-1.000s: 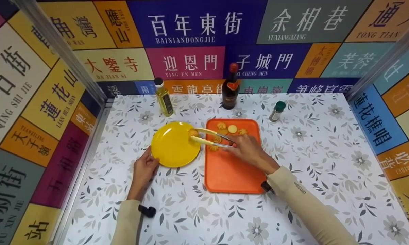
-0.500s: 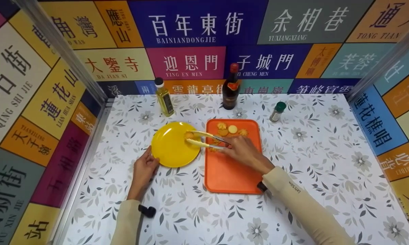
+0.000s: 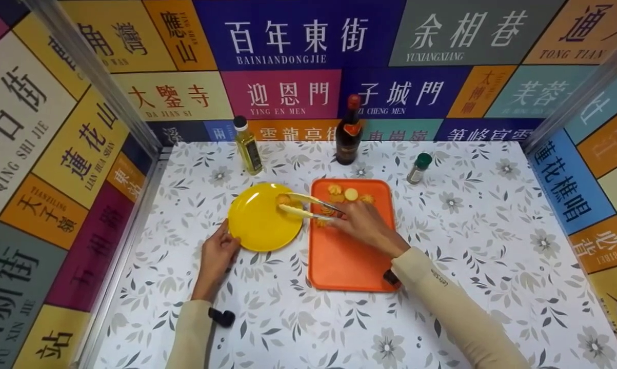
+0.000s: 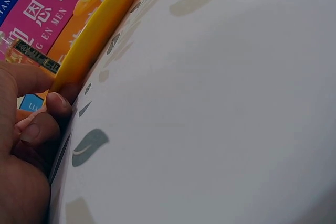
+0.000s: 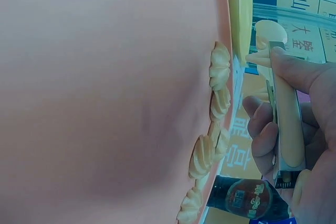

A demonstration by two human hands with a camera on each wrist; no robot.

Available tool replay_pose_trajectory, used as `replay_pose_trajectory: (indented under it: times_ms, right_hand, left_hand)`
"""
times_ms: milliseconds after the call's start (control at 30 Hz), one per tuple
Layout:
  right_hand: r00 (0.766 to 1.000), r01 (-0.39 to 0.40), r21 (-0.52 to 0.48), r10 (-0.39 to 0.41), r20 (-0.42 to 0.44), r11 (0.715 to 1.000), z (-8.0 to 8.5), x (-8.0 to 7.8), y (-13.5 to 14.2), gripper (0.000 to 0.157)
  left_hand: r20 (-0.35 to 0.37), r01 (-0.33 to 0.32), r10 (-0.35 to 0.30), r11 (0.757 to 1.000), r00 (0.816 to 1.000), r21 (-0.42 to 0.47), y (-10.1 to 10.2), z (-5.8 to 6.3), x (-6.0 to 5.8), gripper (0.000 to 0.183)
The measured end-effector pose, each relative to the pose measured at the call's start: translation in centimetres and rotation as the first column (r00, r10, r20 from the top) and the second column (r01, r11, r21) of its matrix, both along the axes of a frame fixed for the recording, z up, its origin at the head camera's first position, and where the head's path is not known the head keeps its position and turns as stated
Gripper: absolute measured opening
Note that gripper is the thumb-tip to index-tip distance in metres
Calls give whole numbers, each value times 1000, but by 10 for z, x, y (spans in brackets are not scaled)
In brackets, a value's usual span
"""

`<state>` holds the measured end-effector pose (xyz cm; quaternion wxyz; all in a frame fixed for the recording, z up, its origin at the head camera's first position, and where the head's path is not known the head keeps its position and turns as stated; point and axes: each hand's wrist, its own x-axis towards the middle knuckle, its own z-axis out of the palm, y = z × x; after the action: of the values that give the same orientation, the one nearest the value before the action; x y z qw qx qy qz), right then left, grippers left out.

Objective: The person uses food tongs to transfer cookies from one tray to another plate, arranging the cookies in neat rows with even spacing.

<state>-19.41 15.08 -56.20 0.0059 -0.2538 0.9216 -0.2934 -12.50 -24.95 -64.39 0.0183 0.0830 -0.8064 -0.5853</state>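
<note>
My left hand (image 3: 217, 259) holds the left rim of a round yellow plate (image 3: 259, 228). In the left wrist view, thumb and fingers meet at the rim of the plate (image 4: 94, 40). My right hand (image 3: 368, 225) grips metal tongs (image 3: 300, 210) with pale tips. Between those tips is a small round golden cookie (image 3: 282, 200), over the upper right part of the plate. In the right wrist view, the thumb lies along the handle of the tongs (image 5: 290, 124). Several swirled cookies (image 5: 202, 157) sit at the far end of the orange tray (image 3: 346, 266), partly hidden by the right hand.
Behind the plate stands an oil bottle (image 3: 248, 151) with a black cap. A dark bottle (image 3: 347, 141) with a red top is behind the tray. To its right is a small green-capped jar (image 3: 419, 168). Printed panels (image 3: 282, 95) wall the floral table at the back and sides.
The right hand has moved a little left, carrying the tongs and the cookie farther in over the plate. The tong arms look slightly wider apart. The left hand and plate stay put.
</note>
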Motion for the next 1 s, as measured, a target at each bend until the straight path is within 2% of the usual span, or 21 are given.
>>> replay_pose_trajectory:
  times_ms: [267, 500, 600, 800, 1000]
  right_hand:
    - [1000, 5, -8, -4, 19, 1000, -2, -7, -6, 35]
    - [997, 3, -19, -2, 82, 1000, -2, -12, -11, 31]
    - [995, 5, -14, -3, 98, 1000, -3, -15, -12, 29]
    - [996, 15, -13, -14, 87, 1000, -7, -21, -16, 22]
    - [997, 0, -4, 0, 81, 1000, -11, -26, -21, 22]
  left_hand:
    - [-3, 10, -10, 1000, 1000, 27, 1, -3, -1, 73]
    - [43, 0, -2, 999, 999, 34, 1, -3, -2, 74]
    - [34, 7, -8, 999, 999, 33, 1, -1, -2, 74]
    - [20, 10, -11, 999, 1000, 49, 0, -1, -1, 72]
    - [20, 2, -2, 1000, 1000, 28, 0, -1, -1, 72]
